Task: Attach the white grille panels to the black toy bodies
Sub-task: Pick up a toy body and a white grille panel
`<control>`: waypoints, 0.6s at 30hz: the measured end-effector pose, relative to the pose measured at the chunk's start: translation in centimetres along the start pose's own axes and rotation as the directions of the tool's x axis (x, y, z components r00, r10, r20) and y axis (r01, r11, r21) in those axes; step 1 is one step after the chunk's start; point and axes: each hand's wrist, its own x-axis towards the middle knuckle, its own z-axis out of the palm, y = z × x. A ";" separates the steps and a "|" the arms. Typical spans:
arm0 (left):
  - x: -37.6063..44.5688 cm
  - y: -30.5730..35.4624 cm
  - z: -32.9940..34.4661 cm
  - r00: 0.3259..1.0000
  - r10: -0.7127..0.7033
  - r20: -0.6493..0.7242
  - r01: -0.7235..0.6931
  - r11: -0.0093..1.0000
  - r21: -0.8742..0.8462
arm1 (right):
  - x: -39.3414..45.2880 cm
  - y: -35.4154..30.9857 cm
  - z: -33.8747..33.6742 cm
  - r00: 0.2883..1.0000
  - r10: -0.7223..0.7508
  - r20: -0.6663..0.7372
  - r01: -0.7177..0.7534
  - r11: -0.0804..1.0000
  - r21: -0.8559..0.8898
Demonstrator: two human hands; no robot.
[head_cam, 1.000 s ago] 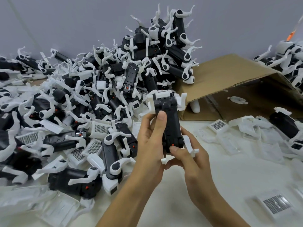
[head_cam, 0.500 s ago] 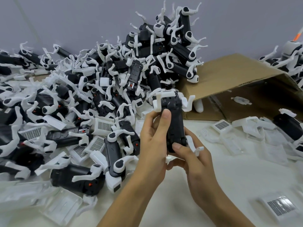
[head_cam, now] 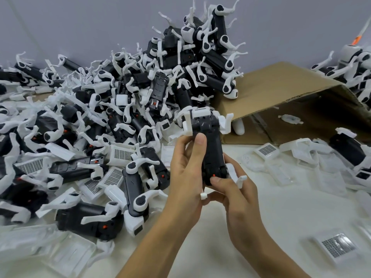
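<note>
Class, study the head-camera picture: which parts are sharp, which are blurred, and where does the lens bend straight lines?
Head view: the hands, left and right, and the black toy body they hold are fairly sharp; the grille panel at lower right is smeared; the cardboard box edges bow from wide-angle distortion; lighting is soft, shadows faint.

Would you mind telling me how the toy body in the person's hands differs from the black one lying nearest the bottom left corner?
The held toy body stands nearly upright in the grip of the left hand and right hand; the lying toy body rests flat on the table, untouched. The held one has its white legs at top and bottom; the lying one's sprawl sideways. The held one is clear of the pile; the lying one sits at its edge. Both are black with white legs and an orange dot.
</note>
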 end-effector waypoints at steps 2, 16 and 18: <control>0.1 -0.1 -0.1 1.000 0.003 -0.008 -0.003 1.000 -0.009 | 0.1 0.0 -0.1 1.000 -0.003 0.022 0.003 1.000 -0.011; 1.9 0.5 -2.4 0.993 -0.080 0.083 0.078 0.997 0.026 | 0.4 -2.5 -1.2 0.845 -0.471 0.253 0.528 0.666 -0.526; 2.1 0.7 -2.5 0.994 -0.085 0.066 0.088 0.995 -0.036 | 0.2 -4.2 -1.3 0.843 -0.463 0.272 0.535 0.677 -0.506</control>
